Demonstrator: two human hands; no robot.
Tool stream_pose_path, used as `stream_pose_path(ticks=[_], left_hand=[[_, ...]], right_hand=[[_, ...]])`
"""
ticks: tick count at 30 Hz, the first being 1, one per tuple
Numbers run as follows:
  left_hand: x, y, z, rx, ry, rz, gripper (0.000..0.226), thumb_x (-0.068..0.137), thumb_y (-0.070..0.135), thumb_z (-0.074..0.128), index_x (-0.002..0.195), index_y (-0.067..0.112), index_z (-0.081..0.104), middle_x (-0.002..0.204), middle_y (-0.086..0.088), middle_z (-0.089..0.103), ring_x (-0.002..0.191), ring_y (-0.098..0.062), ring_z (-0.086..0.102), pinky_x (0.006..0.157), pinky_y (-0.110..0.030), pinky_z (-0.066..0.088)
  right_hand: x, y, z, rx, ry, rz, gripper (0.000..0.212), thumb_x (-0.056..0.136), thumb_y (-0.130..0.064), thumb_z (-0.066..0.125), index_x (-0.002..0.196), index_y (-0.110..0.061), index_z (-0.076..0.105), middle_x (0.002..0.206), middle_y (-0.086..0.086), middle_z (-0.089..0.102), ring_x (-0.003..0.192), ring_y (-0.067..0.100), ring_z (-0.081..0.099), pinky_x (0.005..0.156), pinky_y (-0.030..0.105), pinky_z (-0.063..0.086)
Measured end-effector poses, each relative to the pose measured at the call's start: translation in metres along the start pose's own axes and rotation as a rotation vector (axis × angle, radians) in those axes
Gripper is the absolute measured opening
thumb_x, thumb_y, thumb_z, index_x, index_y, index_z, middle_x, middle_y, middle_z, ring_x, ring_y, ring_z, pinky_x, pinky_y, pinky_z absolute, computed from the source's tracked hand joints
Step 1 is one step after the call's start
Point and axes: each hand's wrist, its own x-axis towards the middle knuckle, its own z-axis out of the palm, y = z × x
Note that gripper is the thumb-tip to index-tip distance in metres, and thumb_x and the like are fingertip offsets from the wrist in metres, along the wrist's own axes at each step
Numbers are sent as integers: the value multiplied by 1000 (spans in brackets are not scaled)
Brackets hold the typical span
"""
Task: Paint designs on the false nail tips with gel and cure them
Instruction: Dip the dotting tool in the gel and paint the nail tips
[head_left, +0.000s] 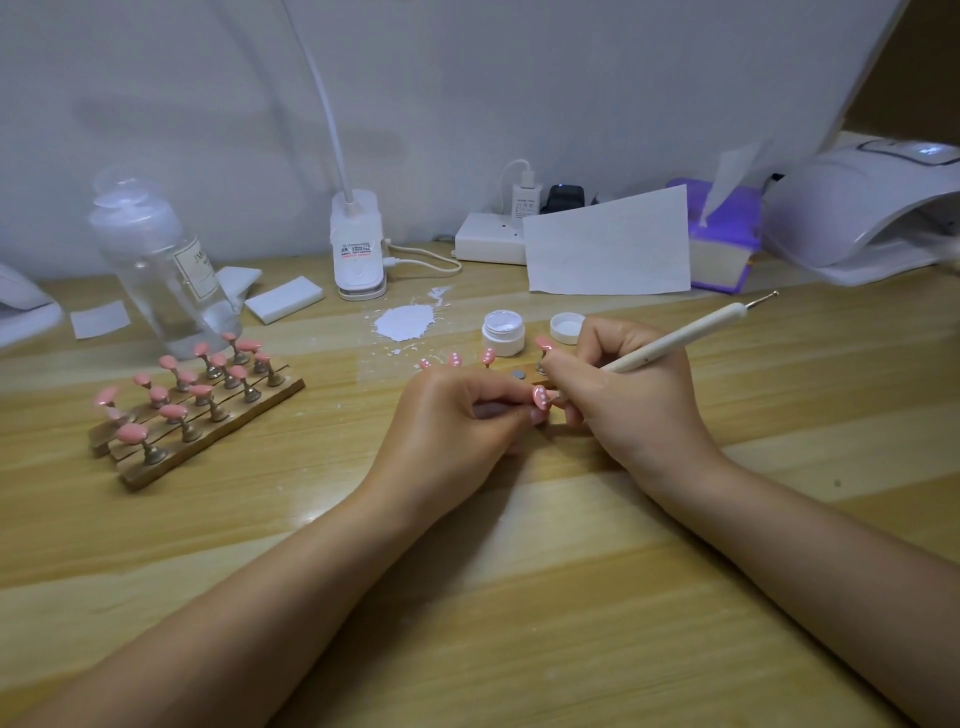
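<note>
The left hand (457, 415) pinches a small pink nail tip with white dots (541, 399) just above the light wooden bench (519, 597). The right hand (623, 395) holds a long cream dotting pen (675, 338), and its working end is hidden by the fingers beside that tip. A little open white gel jar (503, 332) stands just behind the hands, and wooden racks of plain pink nail tips (192, 405) sit off to the left.

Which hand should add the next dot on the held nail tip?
Right. The right hand already grips the dotting pen, its tip at the nail tip, which the left hand pinches.
</note>
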Motion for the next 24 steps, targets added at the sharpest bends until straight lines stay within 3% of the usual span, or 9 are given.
stream_pose_path(ticks=[5, 9, 17, 24], left_hand=[[0, -1, 0, -2, 4, -6, 14, 78, -1, 67, 79, 12, 74, 66, 19, 66, 58, 11, 59, 57, -2, 44], [0, -1, 0, 28, 7, 28, 14, 77, -3, 67, 81, 8, 74, 67, 15, 66, 53, 15, 56, 60, 8, 34], [0, -1, -1, 32, 6, 9, 13, 78, 0, 68, 82, 11, 75, 69, 10, 68, 56, 9, 57, 57, -4, 45], [0, 0, 0, 20, 2, 10, 14, 78, -1, 66, 83, 9, 74, 68, 12, 67, 53, 11, 56, 55, -2, 42]], right_hand=[[0, 0, 0, 7, -4, -3, 41, 76, 9, 58, 46, -7, 35, 29, -9, 40, 30, -1, 43, 37, 9, 32], [-1, 0, 0, 6, -2, -6, 42, 78, 8, 58, 47, -7, 35, 29, -8, 40, 30, 0, 42, 37, 9, 32], [-1, -1, 0, 25, -21, -4, 42, 77, 10, 56, 47, -8, 34, 28, -9, 42, 30, -2, 44, 37, 8, 33], [-2, -2, 0, 36, -25, -2, 42, 77, 11, 56, 46, -8, 34, 28, -8, 43, 30, -2, 44, 37, 7, 32]])
